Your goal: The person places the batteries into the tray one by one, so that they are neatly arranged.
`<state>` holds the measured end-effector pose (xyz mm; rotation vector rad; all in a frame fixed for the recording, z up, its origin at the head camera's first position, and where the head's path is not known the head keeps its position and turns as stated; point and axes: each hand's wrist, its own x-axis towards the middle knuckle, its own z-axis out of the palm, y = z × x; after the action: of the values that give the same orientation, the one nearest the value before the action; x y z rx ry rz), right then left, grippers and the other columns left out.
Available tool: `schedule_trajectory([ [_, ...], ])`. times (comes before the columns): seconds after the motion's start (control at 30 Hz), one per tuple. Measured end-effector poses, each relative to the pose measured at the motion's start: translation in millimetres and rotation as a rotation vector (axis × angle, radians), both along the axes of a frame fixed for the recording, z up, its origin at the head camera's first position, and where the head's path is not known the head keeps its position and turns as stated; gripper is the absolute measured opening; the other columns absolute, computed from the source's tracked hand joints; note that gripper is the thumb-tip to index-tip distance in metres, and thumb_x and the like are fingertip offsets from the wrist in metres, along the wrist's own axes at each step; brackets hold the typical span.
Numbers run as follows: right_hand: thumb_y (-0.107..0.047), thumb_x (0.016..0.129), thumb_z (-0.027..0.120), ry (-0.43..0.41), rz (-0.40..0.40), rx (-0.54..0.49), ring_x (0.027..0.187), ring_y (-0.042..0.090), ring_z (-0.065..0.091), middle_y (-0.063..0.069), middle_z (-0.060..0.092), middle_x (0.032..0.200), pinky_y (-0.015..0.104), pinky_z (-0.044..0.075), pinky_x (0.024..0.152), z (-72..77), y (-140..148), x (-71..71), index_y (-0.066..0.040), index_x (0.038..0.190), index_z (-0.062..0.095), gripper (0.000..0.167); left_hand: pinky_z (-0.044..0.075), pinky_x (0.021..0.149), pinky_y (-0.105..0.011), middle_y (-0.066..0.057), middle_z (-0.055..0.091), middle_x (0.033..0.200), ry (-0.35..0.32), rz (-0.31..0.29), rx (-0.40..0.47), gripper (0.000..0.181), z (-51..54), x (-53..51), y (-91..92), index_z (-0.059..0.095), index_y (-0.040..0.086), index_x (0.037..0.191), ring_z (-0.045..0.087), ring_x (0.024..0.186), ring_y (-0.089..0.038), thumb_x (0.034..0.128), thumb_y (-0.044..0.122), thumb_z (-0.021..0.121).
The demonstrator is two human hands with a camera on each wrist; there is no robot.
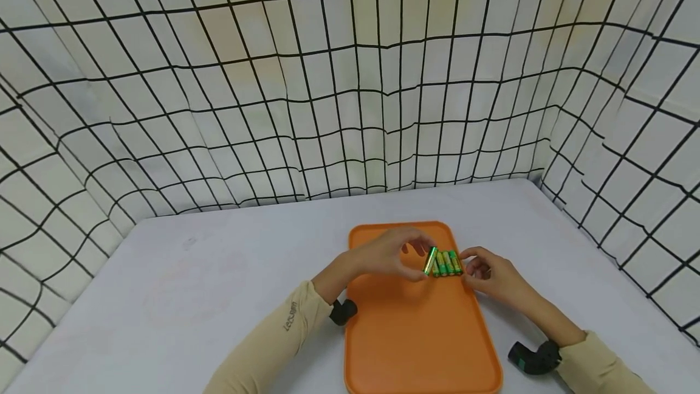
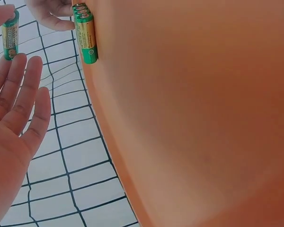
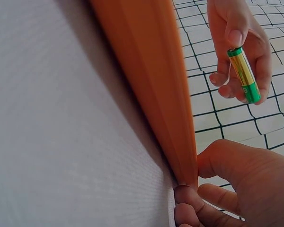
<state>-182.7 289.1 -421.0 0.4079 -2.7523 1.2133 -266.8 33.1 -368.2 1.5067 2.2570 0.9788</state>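
My left hand [image 1: 389, 254] pinches a green and gold battery [image 1: 430, 261] by its two ends, between thumb and fingertip, over the far part of an orange tray [image 1: 418, 333]. The left wrist view shows its other fingers spread and the held battery [image 2: 10, 35] apart from a row of batteries [image 2: 86, 40]. That row stands side by side near the tray's right rim. Beside it is my right hand [image 1: 494, 275], thumb and index finger reaching to the rim; whether they touch the batteries is hidden. In the right wrist view, its lower fingers [image 3: 185, 208] bend against the tray's edge.
White cloth [image 1: 219, 297] covers the table under the tray. A white wall with a black grid [image 1: 339, 90] rises behind and at both sides. Black wrist devices [image 1: 535, 359] are on both forearms, the left one beside the tray's left rim.
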Motion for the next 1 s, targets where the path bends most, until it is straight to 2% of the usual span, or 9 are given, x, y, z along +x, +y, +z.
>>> schedule_trajectory([
  [0.23, -0.003, 0.085, 0.071, -0.019, -0.007, 0.005, 0.071, 0.007, 0.050, 0.000, 0.058, 0.084, 0.022, 0.045, 0.062, -1.1, 0.3, 0.0, 0.002, 0.115, 0.059, 0.033, 0.045, 0.087, -0.029, 0.004, 0.061, 0.112, -0.066, 0.043, -0.003, 0.048, -7.3, -3.7, 4.1, 0.058, 0.012, 0.124, 0.058, 0.103, -0.011, 0.0815, 0.019, 0.079],
  [0.43, -0.003, 0.085, 0.070, -0.024, -0.005, 0.010, 0.072, 0.008, 0.051, 0.001, 0.058, 0.084, 0.022, 0.045, 0.062, -1.7, 1.2, -2.3, 0.001, 0.116, 0.058, 0.033, 0.049, 0.086, -0.029, 0.000, 0.061, 0.113, -0.092, 0.058, -0.030, 0.049, -12.6, -6.4, 7.4, 0.058, 0.008, 0.124, 0.059, 0.104, -0.017, 0.0819, 0.019, 0.079],
  [0.7, -0.003, 0.085, 0.069, -0.029, -0.002, 0.002, 0.072, 0.008, 0.051, 0.001, 0.058, 0.084, 0.022, 0.045, 0.062, -0.7, 2.2, -3.6, 0.001, 0.116, 0.058, 0.033, 0.050, 0.087, -0.023, -0.003, 0.060, 0.110, -0.186, 0.155, -0.071, 0.046, -17.6, -8.3, 10.4, 0.059, 0.007, 0.120, 0.060, 0.100, -0.015, 0.0808, 0.019, 0.080],
  [1.0, -0.002, 0.085, 0.069, -0.015, -0.003, 0.006, 0.072, 0.007, 0.051, 0.001, 0.058, 0.083, 0.022, 0.045, 0.063, -1.3, 1.8, -2.9, 0.002, 0.115, 0.058, 0.032, 0.048, 0.077, -0.019, 0.000, 0.059, 0.099, -0.204, 0.254, -0.127, 0.043, -28.6, -12.8, 16.9, 0.060, 0.005, 0.115, 0.056, 0.085, -0.008, 0.0794, 0.017, 0.081],
])
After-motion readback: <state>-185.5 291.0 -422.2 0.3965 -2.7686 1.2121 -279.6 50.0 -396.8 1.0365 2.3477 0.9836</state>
